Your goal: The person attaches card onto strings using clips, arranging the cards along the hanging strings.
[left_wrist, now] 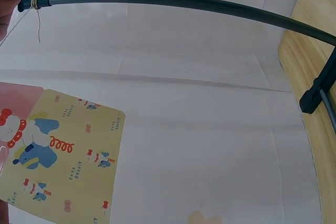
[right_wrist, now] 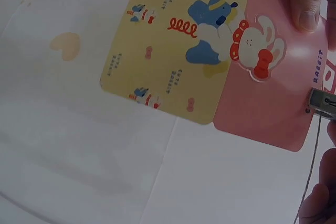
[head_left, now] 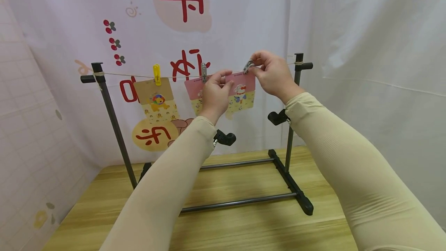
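Note:
A pink and yellow card with a rabbit picture [head_left: 245,102] is up against a thin string [head_left: 122,74]. My left hand [head_left: 215,95] pinches the card's left part, thumb in front. With thumb and fingers my right hand [head_left: 273,73] grips a grey clothespin [head_left: 248,66] at the card's upper right corner. In the right wrist view the end of that clothespin [right_wrist: 323,102] overlaps the card's pink edge [right_wrist: 268,114], beside the string [right_wrist: 313,166]. The left wrist view shows the card's yellow half [left_wrist: 79,166]; most of the left hand is out of that frame.
The string runs between two dark posts [head_left: 116,127] of a rack on a wooden table [head_left: 244,227]. A yellow clothespin [head_left: 157,74] holds a brown lion card [head_left: 158,107]; a grey one [head_left: 203,72] holds another pink card [head_left: 193,88], partly hidden. A printed white curtain [head_left: 244,11] hangs behind.

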The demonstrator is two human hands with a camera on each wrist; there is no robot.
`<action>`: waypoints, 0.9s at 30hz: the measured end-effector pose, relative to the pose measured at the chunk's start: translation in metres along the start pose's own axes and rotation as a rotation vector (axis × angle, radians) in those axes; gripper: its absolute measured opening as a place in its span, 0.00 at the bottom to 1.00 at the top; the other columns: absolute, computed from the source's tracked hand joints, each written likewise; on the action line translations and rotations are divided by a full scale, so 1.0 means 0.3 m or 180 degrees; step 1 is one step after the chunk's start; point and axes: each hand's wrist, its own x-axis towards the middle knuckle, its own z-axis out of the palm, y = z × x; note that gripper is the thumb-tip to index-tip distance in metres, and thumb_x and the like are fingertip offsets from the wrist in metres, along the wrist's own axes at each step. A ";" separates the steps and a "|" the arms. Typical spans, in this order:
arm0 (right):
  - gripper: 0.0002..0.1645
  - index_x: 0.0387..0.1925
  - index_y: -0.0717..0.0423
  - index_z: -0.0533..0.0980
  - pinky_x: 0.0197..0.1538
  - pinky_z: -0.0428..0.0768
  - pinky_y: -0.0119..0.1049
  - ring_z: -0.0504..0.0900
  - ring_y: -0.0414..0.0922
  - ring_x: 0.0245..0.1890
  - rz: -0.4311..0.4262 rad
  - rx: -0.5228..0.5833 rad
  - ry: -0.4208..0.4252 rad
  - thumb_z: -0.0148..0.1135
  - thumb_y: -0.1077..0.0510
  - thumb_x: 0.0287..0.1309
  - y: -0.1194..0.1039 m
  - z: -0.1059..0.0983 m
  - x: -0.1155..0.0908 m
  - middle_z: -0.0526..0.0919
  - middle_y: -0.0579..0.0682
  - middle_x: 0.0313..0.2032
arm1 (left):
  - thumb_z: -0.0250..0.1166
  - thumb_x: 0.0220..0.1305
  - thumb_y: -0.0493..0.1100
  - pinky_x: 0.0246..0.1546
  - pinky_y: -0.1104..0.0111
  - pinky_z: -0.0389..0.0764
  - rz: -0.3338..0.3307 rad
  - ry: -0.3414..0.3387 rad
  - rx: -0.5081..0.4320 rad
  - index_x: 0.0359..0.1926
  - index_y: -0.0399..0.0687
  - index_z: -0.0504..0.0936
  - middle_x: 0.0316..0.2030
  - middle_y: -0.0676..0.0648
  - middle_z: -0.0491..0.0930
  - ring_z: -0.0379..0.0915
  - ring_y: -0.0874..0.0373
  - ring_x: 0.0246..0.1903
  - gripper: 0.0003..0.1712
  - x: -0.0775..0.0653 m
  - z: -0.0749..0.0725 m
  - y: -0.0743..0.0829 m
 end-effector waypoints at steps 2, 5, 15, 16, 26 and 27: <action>0.07 0.50 0.56 0.78 0.38 0.75 0.34 0.87 0.52 0.44 -0.0012 0.0008 -0.0026 0.63 0.61 0.74 -0.004 0.002 0.002 0.89 0.54 0.53 | 0.67 0.74 0.44 0.51 0.58 0.88 0.0008 -0.0001 -0.0011 0.63 0.55 0.83 0.46 0.47 0.87 0.85 0.55 0.45 0.18 0.000 0.000 0.000; 0.07 0.49 0.55 0.78 0.41 0.76 0.35 0.88 0.50 0.45 -0.0011 -0.0049 -0.0047 0.63 0.61 0.74 -0.011 0.004 0.004 0.89 0.53 0.52 | 0.67 0.75 0.44 0.52 0.58 0.87 -0.0006 -0.0010 -0.0021 0.63 0.56 0.83 0.47 0.47 0.87 0.85 0.55 0.46 0.18 0.001 0.000 -0.001; 0.08 0.51 0.52 0.77 0.37 0.74 0.38 0.83 0.49 0.41 0.0098 -0.0187 -0.0205 0.62 0.57 0.75 -0.023 0.015 0.019 0.88 0.50 0.55 | 0.66 0.75 0.44 0.54 0.58 0.87 -0.0060 -0.0042 -0.0024 0.62 0.58 0.84 0.47 0.48 0.87 0.86 0.55 0.48 0.17 0.001 -0.002 -0.002; 0.08 0.52 0.51 0.77 0.37 0.74 0.38 0.83 0.49 0.41 0.0097 -0.0210 -0.0217 0.62 0.57 0.76 -0.023 0.014 0.020 0.88 0.50 0.55 | 0.66 0.75 0.45 0.54 0.58 0.87 -0.0055 -0.0044 -0.0014 0.61 0.58 0.84 0.47 0.48 0.87 0.86 0.55 0.48 0.16 0.001 -0.003 -0.001; 0.11 0.55 0.53 0.77 0.43 0.74 0.41 0.82 0.51 0.46 0.0147 -0.0289 -0.0368 0.60 0.56 0.77 -0.034 0.004 0.025 0.87 0.53 0.57 | 0.65 0.76 0.44 0.51 0.60 0.86 0.0017 -0.0007 -0.0005 0.60 0.53 0.85 0.47 0.47 0.89 0.85 0.57 0.46 0.15 0.004 0.001 -0.009; 0.11 0.55 0.53 0.77 0.44 0.73 0.41 0.82 0.51 0.46 0.0158 -0.0280 -0.0375 0.60 0.56 0.77 -0.035 0.004 0.024 0.87 0.53 0.57 | 0.65 0.76 0.44 0.51 0.60 0.86 0.0022 -0.0002 -0.0018 0.60 0.52 0.85 0.47 0.47 0.89 0.85 0.57 0.46 0.15 0.004 0.002 -0.010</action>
